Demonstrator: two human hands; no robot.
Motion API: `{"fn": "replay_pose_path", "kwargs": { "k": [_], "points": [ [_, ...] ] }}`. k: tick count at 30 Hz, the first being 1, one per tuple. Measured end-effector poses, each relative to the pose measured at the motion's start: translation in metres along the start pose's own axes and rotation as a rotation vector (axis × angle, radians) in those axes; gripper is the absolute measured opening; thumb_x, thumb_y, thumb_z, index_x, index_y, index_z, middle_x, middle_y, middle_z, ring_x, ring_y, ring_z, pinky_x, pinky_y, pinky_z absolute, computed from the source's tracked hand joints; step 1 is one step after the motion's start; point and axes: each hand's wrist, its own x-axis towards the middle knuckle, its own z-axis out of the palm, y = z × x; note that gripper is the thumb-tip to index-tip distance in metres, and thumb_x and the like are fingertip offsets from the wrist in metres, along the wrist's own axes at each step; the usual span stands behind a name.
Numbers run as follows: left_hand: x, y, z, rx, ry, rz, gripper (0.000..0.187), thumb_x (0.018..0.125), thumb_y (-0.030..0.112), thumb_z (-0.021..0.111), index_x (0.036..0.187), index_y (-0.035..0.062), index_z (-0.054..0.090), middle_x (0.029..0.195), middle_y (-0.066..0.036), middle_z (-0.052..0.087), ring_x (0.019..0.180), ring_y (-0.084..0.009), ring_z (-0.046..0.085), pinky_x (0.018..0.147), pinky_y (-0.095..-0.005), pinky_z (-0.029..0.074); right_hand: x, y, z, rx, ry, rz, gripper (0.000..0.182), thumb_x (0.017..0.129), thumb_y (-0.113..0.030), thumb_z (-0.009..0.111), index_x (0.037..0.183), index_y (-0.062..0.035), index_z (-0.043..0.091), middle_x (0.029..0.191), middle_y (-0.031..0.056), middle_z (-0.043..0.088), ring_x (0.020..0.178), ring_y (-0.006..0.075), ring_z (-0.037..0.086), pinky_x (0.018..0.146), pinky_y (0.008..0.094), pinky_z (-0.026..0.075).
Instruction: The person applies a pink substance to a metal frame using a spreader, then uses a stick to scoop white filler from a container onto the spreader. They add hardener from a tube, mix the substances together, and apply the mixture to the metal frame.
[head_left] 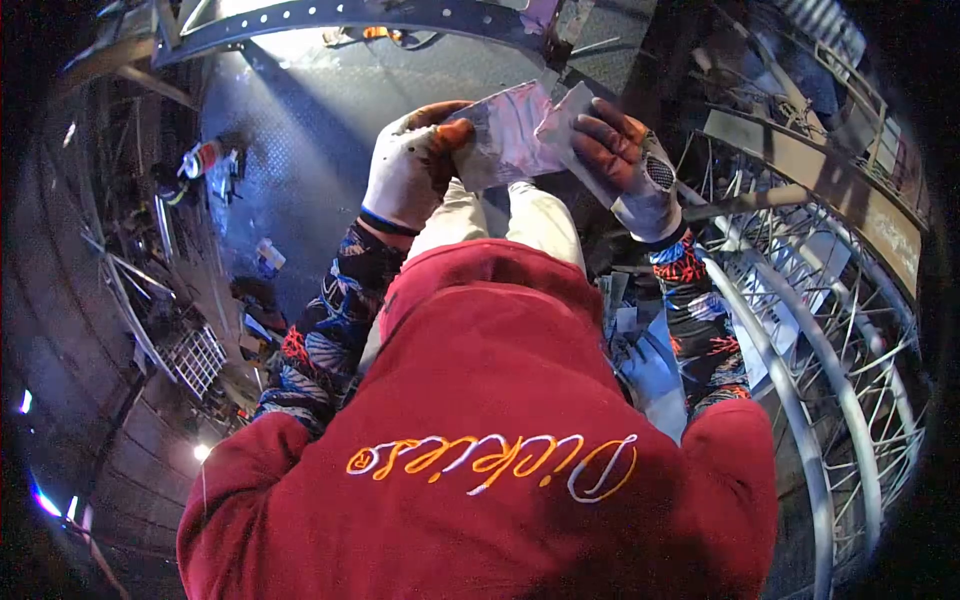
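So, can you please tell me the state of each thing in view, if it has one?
Left hand: gloved, stained, gripping.
Left flat piece: held up, smeared with something pinkish.
Right hand: gloved, stained, gripping.
Right flat piece: tilted, meeting the other's edge; touching or just overlapping, cannot tell.
Red sweatshirt: worn.
Floor: partly lit.

White glare pools at the top, the sides stay dim, and curved fisheye distortion ends in black corners.

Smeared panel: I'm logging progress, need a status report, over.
Left hand gripping pink-smeared panel. Right hand holding second flat piece against or close beside it. Nothing visibly blocking either hand; tubular framework off to the right.
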Motion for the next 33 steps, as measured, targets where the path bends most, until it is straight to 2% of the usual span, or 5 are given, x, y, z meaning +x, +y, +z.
{"fn": "replay_pose_path", "kwargs": {
  "k": [16,18,20,24,33],
  "points": [
    [0.008,0.004,-0.013,0.147,-0.053,0.113,0.04,0.089,0.012,0.064,0.123,-0.0094,0.055,0.105,-0.014,0.067,0.085,-0.0209,0.067,0.077,-0.0319,0.056,-0.025,0.003,-0.022,-1.259,0.565,-0.369,0.033,0.091,-0.005,0.055,0.124,-0.0002,0.059,0.11,0.0088,0.068,0.092,0.0156,0.067,0.08,0.0299,0.053],
    [0.006,0.003,-0.011,0.246,-0.036,0.164,0.041,0.09,0.012,0.063,0.124,-0.0095,0.055,0.108,-0.015,0.067,0.089,-0.0215,0.068,0.077,-0.0321,0.057,-0.025,0.005,-0.023,-0.487,0.616,-0.228,0.031,0.085,-0.007,0.059,0.115,-0.0025,0.065,0.1,0.0017,0.069,0.079,0.0128,0.064,0.072,0.0264,0.05],
    [0.008,0.0,-0.006,0.314,-0.012,0.234,0.041,0.09,0.012,0.064,0.124,-0.0094,0.055,0.111,-0.015,0.066,0.09,-0.0218,0.068,0.075,-0.0318,0.058,-0.053,0.011,-0.021,-2.244,0.394,-0.616,0.026,0.086,-0.018,0.069,0.106,-0.0014,0.065,0.109,0.0067,0.069,0.086,0.019,0.067,0.079,0.0297,0.053],
    [0.016,-0.014,0.001,0.35,0.048,0.313,0.033,0.089,0.009,0.066,0.117,-0.0075,0.062,0.1,-0.009,0.069,0.08,-0.0137,0.065,0.068,-0.0275,0.056,-0.048,0.04,-0.012,-0.347,0.437,-0.282,0.038,0.09,-0.02,0.064,0.123,-0.003,0.055,0.115,0.0105,0.065,0.099,0.0269,0.067,0.08,0.0415,0.058],
    [0.019,-0.032,0.029,0.342,-0.024,0.373,0.031,0.089,-0.002,0.058,0.119,-0.0072,0.061,0.107,-0.01,0.068,0.094,-0.0152,0.065,0.083,-0.0276,0.053,-0.037,0.063,0.008,0.033,0.575,-0.212,0.038,0.094,-0.023,0.058,0.123,0.0018,0.054,0.114,0.0135,0.064,0.099,0.0273,0.067,0.081,0.0405,0.059]
  ]
}}
